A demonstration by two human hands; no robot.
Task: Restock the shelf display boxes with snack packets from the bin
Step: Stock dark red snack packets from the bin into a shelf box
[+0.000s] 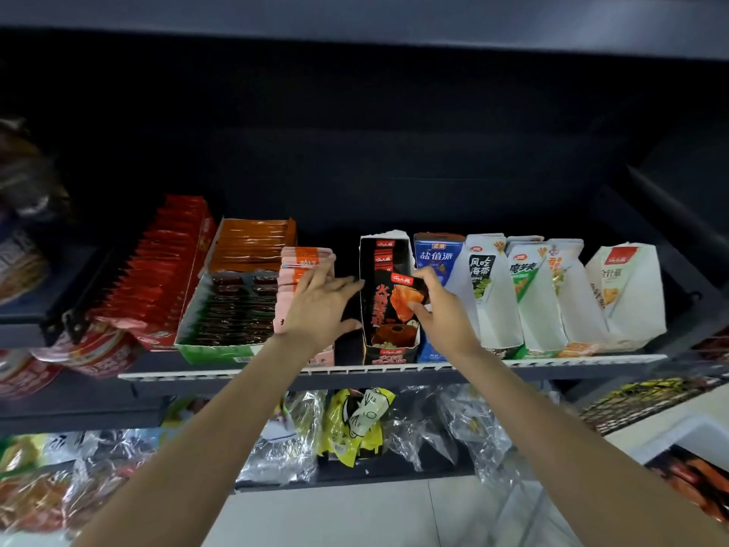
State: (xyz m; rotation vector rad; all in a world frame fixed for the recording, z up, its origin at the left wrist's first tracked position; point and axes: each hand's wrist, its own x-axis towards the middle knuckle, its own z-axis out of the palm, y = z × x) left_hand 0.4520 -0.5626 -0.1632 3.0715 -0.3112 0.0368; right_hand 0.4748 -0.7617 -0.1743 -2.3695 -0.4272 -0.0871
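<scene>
Reaching up from the bottom corners of the frame, your two bare arms meet at the shelf edge point(394, 373) in the middle. Below that edge, at lower centre, a yellow bag point(357, 424) sits among clear crinkled bags on the shelf beneath, and a bin point(678, 436) shows its pale rim at the lower right, with packets inside.

Your left hand point(321, 305) lies with straight, spread fingers against the left side of the black box point(388, 302), fingertips touching its wall; it holds nothing. Your right hand point(443, 309) pinches a black packet point(410, 296) between thumb and fingers, the packet tilted and sitting in the open top of the black box, over the packets already standing there.

Just left of your left hand is the pink box point(303, 270), partly covered by it. Further left stand a green box point(221, 333) of dark packets, an orange box point(252, 242) behind it, and a long red row point(157, 270) running toward the back. To the right of the black box stands a blue box point(436, 254), touching it, then four white boxes point(497, 305) side by side toward centre right. Behind everything the shelf back is dark.
</scene>
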